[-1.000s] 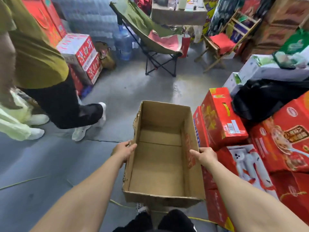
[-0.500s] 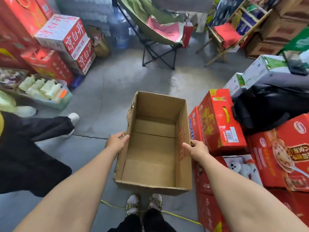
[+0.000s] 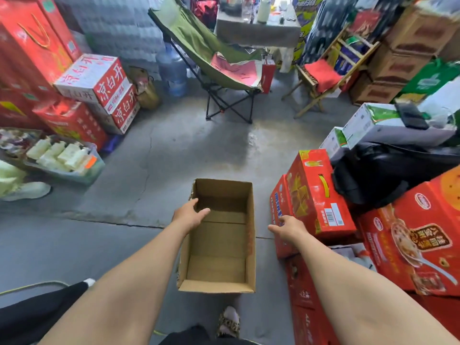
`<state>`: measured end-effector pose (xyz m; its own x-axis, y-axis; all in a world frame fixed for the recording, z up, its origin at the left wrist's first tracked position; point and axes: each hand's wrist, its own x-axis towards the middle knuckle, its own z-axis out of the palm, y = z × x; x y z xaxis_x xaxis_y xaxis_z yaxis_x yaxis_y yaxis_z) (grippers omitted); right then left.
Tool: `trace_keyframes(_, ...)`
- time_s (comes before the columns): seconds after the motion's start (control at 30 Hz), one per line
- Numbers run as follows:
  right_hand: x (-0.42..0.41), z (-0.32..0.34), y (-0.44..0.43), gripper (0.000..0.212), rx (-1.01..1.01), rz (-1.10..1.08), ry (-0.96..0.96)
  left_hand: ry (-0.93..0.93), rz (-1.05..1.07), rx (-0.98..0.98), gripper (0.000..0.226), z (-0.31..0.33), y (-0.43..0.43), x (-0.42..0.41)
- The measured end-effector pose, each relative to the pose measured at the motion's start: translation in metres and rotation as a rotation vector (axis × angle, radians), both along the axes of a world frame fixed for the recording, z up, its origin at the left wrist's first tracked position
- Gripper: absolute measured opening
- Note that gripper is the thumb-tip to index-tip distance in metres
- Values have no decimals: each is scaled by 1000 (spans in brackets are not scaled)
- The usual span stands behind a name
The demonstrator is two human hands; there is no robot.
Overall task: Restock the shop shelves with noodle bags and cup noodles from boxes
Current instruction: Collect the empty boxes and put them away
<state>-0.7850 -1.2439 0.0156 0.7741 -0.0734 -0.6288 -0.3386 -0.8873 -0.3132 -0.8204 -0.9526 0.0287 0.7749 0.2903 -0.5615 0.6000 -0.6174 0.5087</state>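
an open cardboard box stands on the grey concrete floor, its top flaps gone or folded out of sight and its bare brown bottom showing. everything here is placed from that box.

the left hand hovers at the box's left wall near the far end, fingers loose and slightly spread, thumb reaching over the inside; whether it touches the rim cannot be told. the right hand is just to the right of the box, clear of its wall, with relaxed fingers holding nothing. the two hands are apart, one on each side of the box.

just right of the box sits a red carton with a yellow handle, with more red cartons printed with a bowl further right and a black bag lying behind them. at the box's near end, a foot in a leopard-print slipper rests on the floor.

beyond the box's far end stands a green folding chair, with a blue water jug to its left and a desk behind it. far right of that is a wooden chair with a red cushion. well to the left of the box are stacked red-and-white cartons and a clear tub of pale bottles.
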Motion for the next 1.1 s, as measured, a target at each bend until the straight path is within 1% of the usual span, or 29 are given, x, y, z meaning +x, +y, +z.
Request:
trace_keyframes(0.13, -1, 33, -6, 68, 11, -35, -88, -65, -94, -28, 72, 32, -8, 19)
trace_keyframes(0.27, -11, 71, -9, 70, -7, -95, -182, -189, -186, -18, 66, 70, -18, 32)
trace_keyframes(0.4, -37, 124, -6, 72, 11, -193, -305, -297, -268, -58, 58, 110, -29, 25)
trace_keyframes(0.5, -67, 169, -5, 67, -9, -249, -424, -389, -369, -51, 57, 145, -38, 11)
trace_keyframes(0.6, -107, 208, -9, 62, -4, -297, -518, -500, -447, -60, 57, 180, -50, -6)
trace_keyframes(0.7, -155, 237, -14, 61, -25, -344, -556, -567, -546, -91, 56, 209, -70, -31)
trace_keyframes(0.8, -207, 253, -24, 61, -56, -422, -604, -597, -651, -144, 55, 230, -97, -59)
trace_keyframes(0.9, -268, 268, -41, 58, -111, -501, -627, -623, -761, -141, 49, 243, -131, -95)
trace_keyframes(0.97, -310, 279, -54, 59, -141, -560, -636, -627, -826, -188, 47, 249, -157, -124)
trace_keyframes(1.1, -397, 294, -83, 61, -186, -698, -670, -648, -1001, -245, 53, 261, -209, -189)
